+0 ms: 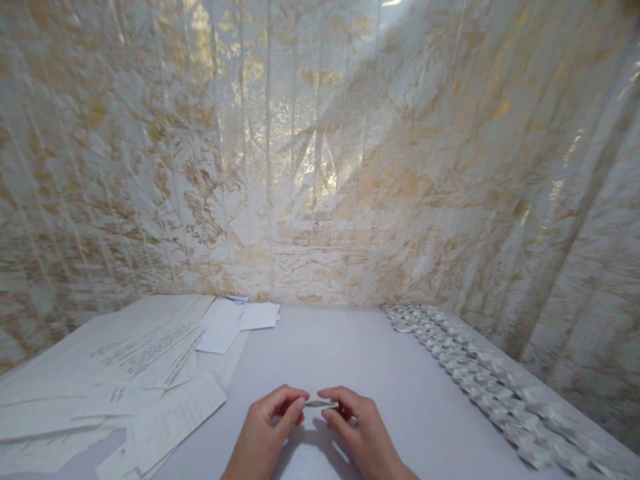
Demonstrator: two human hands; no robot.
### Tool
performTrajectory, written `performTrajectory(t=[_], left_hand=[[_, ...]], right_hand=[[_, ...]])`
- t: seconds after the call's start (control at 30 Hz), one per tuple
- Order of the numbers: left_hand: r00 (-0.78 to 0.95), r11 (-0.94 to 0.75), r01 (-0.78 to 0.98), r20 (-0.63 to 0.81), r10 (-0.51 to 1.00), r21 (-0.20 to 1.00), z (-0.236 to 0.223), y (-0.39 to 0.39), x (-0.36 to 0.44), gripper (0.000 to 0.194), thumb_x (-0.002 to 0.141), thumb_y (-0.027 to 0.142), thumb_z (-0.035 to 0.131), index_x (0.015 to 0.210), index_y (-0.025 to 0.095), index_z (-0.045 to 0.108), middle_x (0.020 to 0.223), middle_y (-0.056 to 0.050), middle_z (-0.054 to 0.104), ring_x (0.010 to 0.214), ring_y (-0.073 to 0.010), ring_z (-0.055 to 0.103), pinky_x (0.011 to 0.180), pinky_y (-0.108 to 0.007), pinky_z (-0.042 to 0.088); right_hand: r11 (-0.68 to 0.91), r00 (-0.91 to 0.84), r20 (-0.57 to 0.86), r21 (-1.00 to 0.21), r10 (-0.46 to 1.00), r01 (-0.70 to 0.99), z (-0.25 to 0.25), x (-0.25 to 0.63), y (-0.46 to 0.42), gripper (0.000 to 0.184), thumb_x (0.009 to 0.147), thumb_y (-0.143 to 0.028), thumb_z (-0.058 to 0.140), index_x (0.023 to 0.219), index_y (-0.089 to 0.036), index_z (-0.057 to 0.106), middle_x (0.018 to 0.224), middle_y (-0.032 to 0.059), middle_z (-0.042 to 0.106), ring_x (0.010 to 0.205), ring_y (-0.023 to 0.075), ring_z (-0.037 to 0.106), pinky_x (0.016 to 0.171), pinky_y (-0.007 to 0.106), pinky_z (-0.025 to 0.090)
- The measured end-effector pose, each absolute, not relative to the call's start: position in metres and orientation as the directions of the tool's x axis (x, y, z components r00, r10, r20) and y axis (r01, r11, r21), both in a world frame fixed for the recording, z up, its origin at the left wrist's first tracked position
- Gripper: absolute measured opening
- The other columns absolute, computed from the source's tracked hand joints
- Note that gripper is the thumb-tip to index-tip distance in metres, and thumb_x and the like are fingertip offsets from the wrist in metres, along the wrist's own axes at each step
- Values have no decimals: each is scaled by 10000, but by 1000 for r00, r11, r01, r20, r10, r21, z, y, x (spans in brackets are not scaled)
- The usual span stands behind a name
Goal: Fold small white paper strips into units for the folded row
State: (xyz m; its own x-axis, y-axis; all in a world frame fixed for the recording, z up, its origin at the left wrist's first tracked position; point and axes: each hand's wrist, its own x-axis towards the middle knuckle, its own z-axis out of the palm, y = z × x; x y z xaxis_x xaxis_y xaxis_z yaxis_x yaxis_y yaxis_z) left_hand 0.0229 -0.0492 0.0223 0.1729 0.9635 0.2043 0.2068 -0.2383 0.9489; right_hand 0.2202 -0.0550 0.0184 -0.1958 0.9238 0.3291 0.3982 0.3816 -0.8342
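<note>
Between my two hands, just above the white tabletop [320, 340], is a small folded strip of paper [321, 403], seen nearly edge-on with a thin gap between its layers. My left hand [277, 417] pinches its left end between thumb and fingers. At the other end, my right hand [353, 417] grips the strip the same way, fingers curled. The fingertips hide both ends of the paper.
Printed paper sheets [165, 353] lie overlapping on the left, with blank white slips [257, 317] behind them. Rows of small folded paper pieces [470, 367] run along the right side. A crinkled, shiny plastic sheet [320, 167] hangs at the table's back edge.
</note>
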Motion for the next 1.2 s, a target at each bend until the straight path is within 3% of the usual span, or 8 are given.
performTrajectory(t=[0.27, 0.47, 0.7, 0.9, 1.0, 1.2], left_hand=[[240, -350, 357, 277, 931, 866, 33, -56, 24, 229, 890, 377, 585, 894, 209, 741, 793, -22, 726, 763, -216, 658, 735, -299, 489], [300, -414, 416, 307, 903, 810, 27, -60, 28, 173, 886, 274, 560, 949, 201, 703, 803, -13, 697, 752, -195, 655, 738, -275, 486], [267, -387, 450, 292, 918, 805, 26, -63, 31, 169, 840, 224, 513, 945, 207, 645, 696, 33, 585, 682, -182, 596, 676, -260, 448], [264, -354, 432, 259, 929, 830, 27, -60, 28, 200, 924, 313, 454, 968, 214, 623, 679, 42, 569, 648, -177, 564, 635, -257, 404], [266, -344, 427, 247, 932, 837, 26, -60, 26, 251, 967, 379, 413, 986, 214, 601, 672, 51, 537, 625, -172, 533, 615, -257, 373], [275, -347, 421, 246, 929, 838, 22, -59, 26, 270, 986, 420, 390, 1009, 219, 569, 679, 58, 523, 624, -170, 523, 612, -254, 366]], right_hand=[[399, -223, 334, -822, 916, 407, 12, 220, -54, 334, 936, -453, 506, 1049, -183, 667, 642, -41, 481, 587, 159, 469, 583, 260, 347], [389, -220, 322, -805, 921, 449, 11, 219, -54, 292, 932, -380, 485, 1052, -173, 650, 593, -82, 386, 540, 142, 410, 547, 249, 292], [444, -260, 360, -717, 896, 537, 13, 218, -56, 292, 954, -311, 440, 1085, -162, 654, 641, -39, 502, 583, 161, 494, 578, 251, 368], [535, -345, 410, -601, 844, 594, 11, 220, -57, 304, 941, -241, 446, 1165, -178, 642, 865, 65, 680, 744, 203, 624, 708, 278, 468], [553, -367, 415, -574, 832, 604, 11, 219, -59, 341, 883, -191, 494, 1198, -187, 625, 923, 75, 695, 743, 199, 620, 700, 273, 473], [532, -338, 418, -563, 843, 632, 13, 218, -61, 397, 822, -112, 485, 1189, -186, 617, 850, 47, 679, 710, 190, 603, 679, 260, 463]])
